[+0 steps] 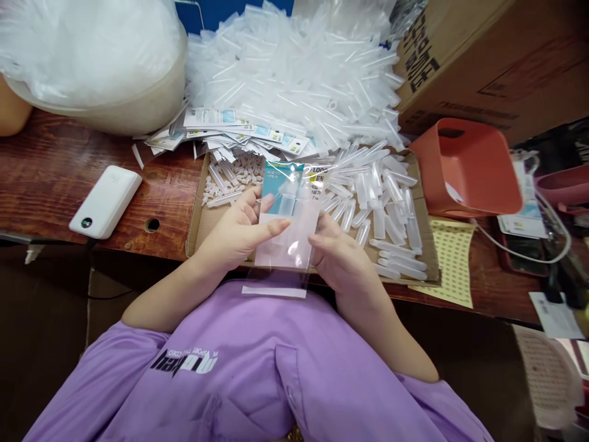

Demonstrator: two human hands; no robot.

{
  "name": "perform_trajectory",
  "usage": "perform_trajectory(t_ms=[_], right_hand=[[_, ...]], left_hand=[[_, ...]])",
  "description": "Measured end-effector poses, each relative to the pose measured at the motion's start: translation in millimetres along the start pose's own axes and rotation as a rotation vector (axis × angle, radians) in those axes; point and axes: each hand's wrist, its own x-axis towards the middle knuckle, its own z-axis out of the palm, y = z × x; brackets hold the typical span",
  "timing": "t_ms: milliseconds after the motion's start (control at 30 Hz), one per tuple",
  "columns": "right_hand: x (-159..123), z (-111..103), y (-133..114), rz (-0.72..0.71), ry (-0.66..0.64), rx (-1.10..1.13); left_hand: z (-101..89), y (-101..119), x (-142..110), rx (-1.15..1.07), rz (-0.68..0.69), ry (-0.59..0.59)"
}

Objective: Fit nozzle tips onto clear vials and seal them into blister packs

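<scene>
A clear plastic packet [288,239] is held upright in front of my chest, above the front edge of a shallow cardboard tray [197,230]. Inside it sit a blue-and-white printed card [276,178] and translucent plastic pieces. My left hand [242,228] grips the packet's left side, thumb across the front. The right edge is between the fingers of my right hand [338,245], partly hidden by the packet. Behind, the tray holds small white plastic pieces [248,167] on the left and translucent plastic tubes [391,209] on the right.
A large heap of translucent tubes [294,67] rises behind the tray, with printed cards [248,132] at its foot. A white power bank [105,202] and a filled tub [151,92] are left. Right are an orange bin [483,178], yellow sticker sheet [448,258] and large carton [497,67].
</scene>
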Motion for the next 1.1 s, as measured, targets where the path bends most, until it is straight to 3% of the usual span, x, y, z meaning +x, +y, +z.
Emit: perform_trajectory(t_ms=[267, 433, 633, 833, 1100], right_hand=[[-14, 0, 9, -0.231, 0.009, -0.314], [-14, -2, 7, -0.167, 0.025, -0.253], [-14, -1, 6, -0.081, 0.093, -0.083], [-16, -3, 0, 0.0, 0.018, 0.0], [-14, -4, 7, -0.029, -0.005, 0.004]], left_hand=[[-2.5, -6, -3, 0.012, 0.063, 0.019], [-1.8, -9, -6, 0.005, 0.112, -0.007], [2.5, -9, -7, -0.02, 0.073, 0.025], [2.2, -8, -6, -0.042, 0.062, 0.102], [2.5, -8, -4, -0.066, 0.046, 0.139]])
